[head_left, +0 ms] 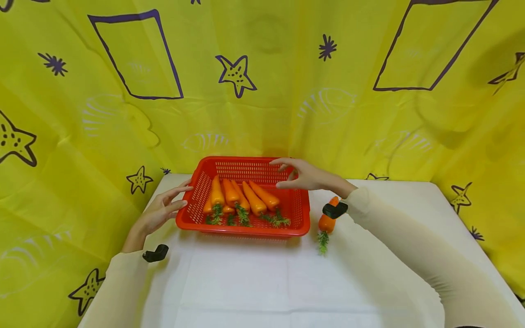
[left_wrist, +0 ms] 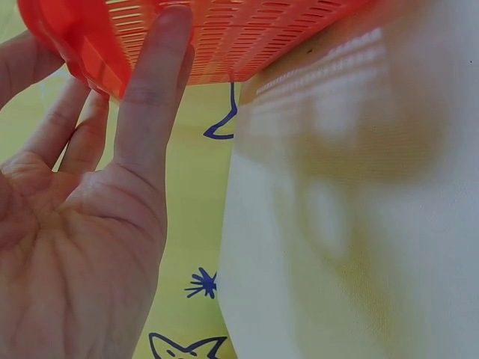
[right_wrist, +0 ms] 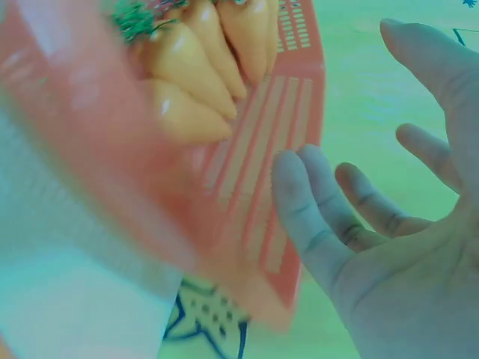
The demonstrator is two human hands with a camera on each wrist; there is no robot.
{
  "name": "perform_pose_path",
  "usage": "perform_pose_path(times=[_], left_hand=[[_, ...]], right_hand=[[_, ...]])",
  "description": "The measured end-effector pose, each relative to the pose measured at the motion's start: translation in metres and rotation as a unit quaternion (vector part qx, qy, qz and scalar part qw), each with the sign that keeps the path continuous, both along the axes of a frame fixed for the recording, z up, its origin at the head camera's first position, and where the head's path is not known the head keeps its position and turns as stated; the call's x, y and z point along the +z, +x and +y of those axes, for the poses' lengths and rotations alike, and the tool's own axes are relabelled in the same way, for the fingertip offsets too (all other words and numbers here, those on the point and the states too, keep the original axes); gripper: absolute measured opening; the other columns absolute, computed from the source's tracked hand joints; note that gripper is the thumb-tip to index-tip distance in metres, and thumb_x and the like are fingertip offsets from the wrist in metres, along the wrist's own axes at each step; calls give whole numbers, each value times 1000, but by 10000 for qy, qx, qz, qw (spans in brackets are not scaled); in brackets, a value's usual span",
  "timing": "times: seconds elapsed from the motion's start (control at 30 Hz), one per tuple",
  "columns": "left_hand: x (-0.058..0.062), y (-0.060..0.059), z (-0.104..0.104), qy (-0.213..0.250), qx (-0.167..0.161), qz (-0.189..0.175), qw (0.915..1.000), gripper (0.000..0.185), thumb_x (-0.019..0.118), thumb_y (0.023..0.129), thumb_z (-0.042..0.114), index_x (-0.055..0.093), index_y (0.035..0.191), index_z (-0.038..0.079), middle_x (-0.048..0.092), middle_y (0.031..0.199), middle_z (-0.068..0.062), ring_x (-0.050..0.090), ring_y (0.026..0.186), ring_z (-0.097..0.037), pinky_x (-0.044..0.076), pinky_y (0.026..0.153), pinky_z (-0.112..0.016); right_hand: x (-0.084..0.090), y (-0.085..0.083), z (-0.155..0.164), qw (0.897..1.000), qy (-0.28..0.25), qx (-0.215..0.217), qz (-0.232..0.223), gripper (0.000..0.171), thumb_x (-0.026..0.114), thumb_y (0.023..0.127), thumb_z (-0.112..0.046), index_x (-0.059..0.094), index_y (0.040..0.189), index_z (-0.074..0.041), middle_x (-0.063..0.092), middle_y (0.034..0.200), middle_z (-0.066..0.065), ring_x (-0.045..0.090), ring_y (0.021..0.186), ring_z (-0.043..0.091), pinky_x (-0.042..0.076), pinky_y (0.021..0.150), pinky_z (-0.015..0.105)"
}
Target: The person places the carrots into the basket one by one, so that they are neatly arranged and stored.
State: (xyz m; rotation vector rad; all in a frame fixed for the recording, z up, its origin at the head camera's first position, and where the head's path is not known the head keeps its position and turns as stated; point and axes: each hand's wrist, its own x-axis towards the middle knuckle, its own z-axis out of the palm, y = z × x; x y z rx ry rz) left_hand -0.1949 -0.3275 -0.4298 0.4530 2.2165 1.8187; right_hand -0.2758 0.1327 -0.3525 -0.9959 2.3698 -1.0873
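Your left hand (head_left: 161, 210) lies flat-fingered against the left wall of the basket (head_left: 302, 217), fingertips touching the mesh, grasping nothing. Your right hand (head_left: 301, 175) hovers over the back right corner, fingers relaxed and spread, holding nothing. The basket sits on the white table (head_left: 254, 282) at its far middle, with several carrots (head_left: 242, 197) lying inside. One loose carrot (head_left: 326, 223) lies on the table just beside the basket's right wall. Judged step: you are bracketing the basket from both sides. Next move calls for both hands to close on opposite walls evenly, so that the load does not tip.
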Motion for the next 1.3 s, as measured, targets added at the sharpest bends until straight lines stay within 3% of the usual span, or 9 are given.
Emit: perform_pose_path(times=[0.17, 0.4, 0.77, 0.93, 1.3], left_hand=[[1, 0, 1, -45, 33, 11, 10000, 48, 53, 107, 10, 42, 153, 0, 11, 173, -2, 27, 150, -36, 55, 94, -34], [1, 1, 1, -103, 16, 49, 9999, 48, 53, 107, 10, 42, 153, 0, 11, 173, -3, 21, 151, -41, 54, 95, -33], [1, 0, 0, -34, -80, 90, 9999, 48, 52, 107, 8, 40, 152, -2, 9, 173, -4, 15, 153, -43, 51, 97, -28], [0, 0, 0, -1, -74, 78, 9999, 48, 53, 107, 7, 40, 152, -3, 9, 173, -5, 22, 153, -35, 52, 97, -29], [-2, -1, -1, 79, -89, 49, 9999, 48, 52, 107, 7, 40, 153, -2, 9, 173, -5, 40, 141, -10, 54, 95, -32]], right_hand=[[0, 17, 40, 9987, -160, -426, 219, 70, 79, 93, -23, 45, 154, -15, 51, 141, 25, 67, 92, 24, 57, 74, 37], [-9, 41, 90, 9939, -244, -1043, 247, 71, 78, 93, -22, 44, 155, -13, 54, 141, 19, 66, 97, 24, 57, 82, 36], [-36, 79, 144, 9853, -739, -1518, 279, 68, 76, 95, -13, 43, 155, -10, 53, 138, 22, 70, 93, 18, 61, 71, 33], [-48, 87, 155, 9828, -739, -1670, 280, 66, 76, 95, -14, 45, 154, -14, 53, 138, 21, 70, 93, 17, 61, 71, 34], [-64, 89, 153, 9816, -759, -1749, 17, 65, 75, 95, -16, 45, 153, -13, 51, 139, 25, 69, 93, 20, 61, 70, 39]])
